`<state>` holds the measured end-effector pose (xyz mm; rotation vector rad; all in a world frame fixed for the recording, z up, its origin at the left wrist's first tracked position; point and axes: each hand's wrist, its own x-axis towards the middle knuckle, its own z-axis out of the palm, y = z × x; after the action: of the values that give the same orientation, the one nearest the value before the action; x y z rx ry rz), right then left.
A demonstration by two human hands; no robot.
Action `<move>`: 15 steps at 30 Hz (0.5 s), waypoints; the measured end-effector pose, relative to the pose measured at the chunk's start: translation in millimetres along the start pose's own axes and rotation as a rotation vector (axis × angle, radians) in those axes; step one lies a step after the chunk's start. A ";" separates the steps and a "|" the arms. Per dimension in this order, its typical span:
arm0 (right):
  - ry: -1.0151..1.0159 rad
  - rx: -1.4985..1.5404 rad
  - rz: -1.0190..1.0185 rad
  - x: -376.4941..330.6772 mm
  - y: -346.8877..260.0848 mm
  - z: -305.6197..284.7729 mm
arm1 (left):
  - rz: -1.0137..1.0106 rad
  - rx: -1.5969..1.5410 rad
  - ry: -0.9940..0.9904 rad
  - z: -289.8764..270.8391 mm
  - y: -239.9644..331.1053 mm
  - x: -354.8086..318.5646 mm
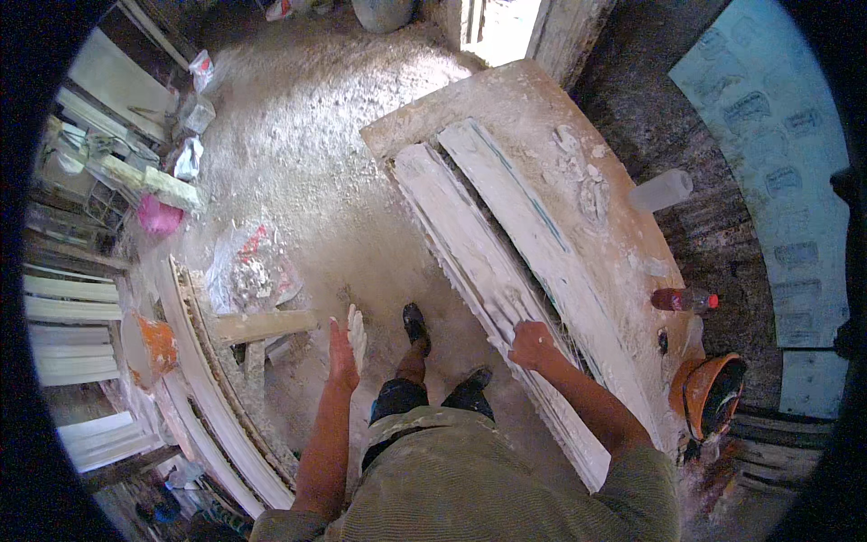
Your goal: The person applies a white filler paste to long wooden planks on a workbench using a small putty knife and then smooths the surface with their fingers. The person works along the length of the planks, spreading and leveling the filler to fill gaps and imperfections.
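Note:
My left hand point(346, 348) is held up in the air to the left of my legs, its fingers stretched out and coated in white paste, with nothing in it. My right hand point(535, 346) is closed and rests on the near long white plaster-covered strip point(470, 230) on the table. Whatever its curled fingers may hold is hidden. Thin ridges run along that strip just beyond the knuckles. A second long white board point(506, 194) lies alongside, with a dark gap between the two.
The table point(424, 104) carries white lumps point(582, 172), a translucent jug point(664, 190), a red drink bottle point(684, 300) and an orange bucket point(704, 393). To my left stand a bench with long white mouldings point(217, 361), another orange bucket point(149, 348) and a plastic bag point(253, 271).

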<state>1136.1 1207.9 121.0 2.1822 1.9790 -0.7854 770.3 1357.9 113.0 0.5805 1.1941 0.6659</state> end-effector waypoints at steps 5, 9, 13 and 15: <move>0.167 0.014 -0.202 73.4 -14.8 -25.6 | -0.011 0.023 -0.062 6.4 3.2 20.8; 0.076 -0.266 -0.214 175.6 -32.4 -41.4 | -0.112 0.086 0.033 43.2 14.4 30.8; -0.019 -0.154 -0.219 242.2 -35.1 -64.2 | -0.062 0.178 -0.105 64.9 27.6 29.5; 0.142 -0.164 -0.264 238.8 -31.3 -58.4 | -0.030 0.201 -0.090 66.7 29.2 24.4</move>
<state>1130.7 1451.8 77.5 1.9608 2.3427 -0.4835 835.2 1391.5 136.3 0.7519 1.1911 0.4918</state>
